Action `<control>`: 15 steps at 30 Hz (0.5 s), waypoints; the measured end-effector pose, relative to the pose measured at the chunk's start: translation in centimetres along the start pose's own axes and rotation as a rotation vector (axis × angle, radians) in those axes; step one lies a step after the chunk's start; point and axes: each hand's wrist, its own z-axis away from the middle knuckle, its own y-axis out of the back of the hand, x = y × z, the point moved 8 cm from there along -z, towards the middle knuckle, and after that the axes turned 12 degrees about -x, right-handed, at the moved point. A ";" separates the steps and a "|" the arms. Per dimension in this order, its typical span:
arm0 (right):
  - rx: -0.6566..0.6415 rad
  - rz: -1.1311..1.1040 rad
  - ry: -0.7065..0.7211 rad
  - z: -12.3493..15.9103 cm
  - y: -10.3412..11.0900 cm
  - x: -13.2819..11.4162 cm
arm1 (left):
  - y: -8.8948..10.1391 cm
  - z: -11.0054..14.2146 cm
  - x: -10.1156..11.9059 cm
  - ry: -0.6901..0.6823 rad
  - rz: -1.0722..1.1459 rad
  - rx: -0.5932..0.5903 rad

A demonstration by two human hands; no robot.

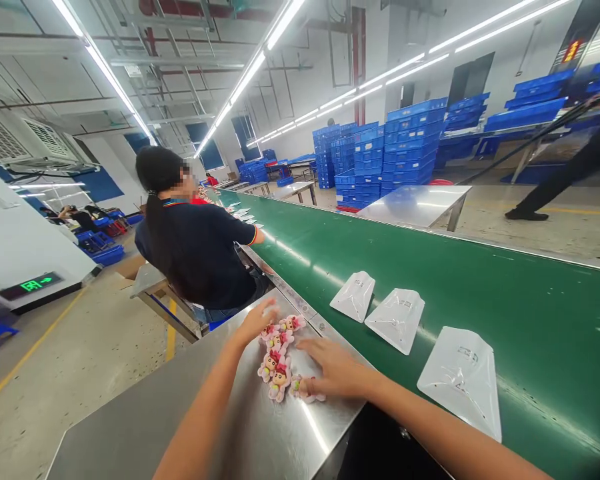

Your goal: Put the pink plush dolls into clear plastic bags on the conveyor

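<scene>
Several small pink doll figures (279, 353) with red bows lie in a cluster on a steel worktable (180, 413). My left hand (257, 321) rests at the far side of the cluster, its fingers curled over the top dolls. My right hand (330, 370) lies flat and spread on the near right of the cluster, covering one doll (307, 391) at its fingertips. Neither hand has lifted anything.
A green conveyor belt (480, 280) runs along the right of the table, carrying three clear plastic bags (463, 380). A co-worker in a dark shirt (195, 247) sits ahead at the belt. Stacked blue crates (395, 153) and a steel table (420, 200) stand beyond it.
</scene>
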 end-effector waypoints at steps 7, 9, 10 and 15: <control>-0.093 0.093 -0.069 0.6 -2.5 1.7 | 3.6 3.9 -5.7 0.072 0.137 0.398; -0.019 0.117 -0.101 -0.1 -2.0 2.5 | 3.5 4.6 -6.5 0.081 0.171 0.444; 0.020 0.128 -0.115 -0.5 -1.7 2.9 | 3.4 4.7 -6.8 0.084 0.184 0.455; 0.136 0.130 -0.145 -1.8 -1.1 4.0 | 3.5 4.7 -7.4 0.091 0.238 0.473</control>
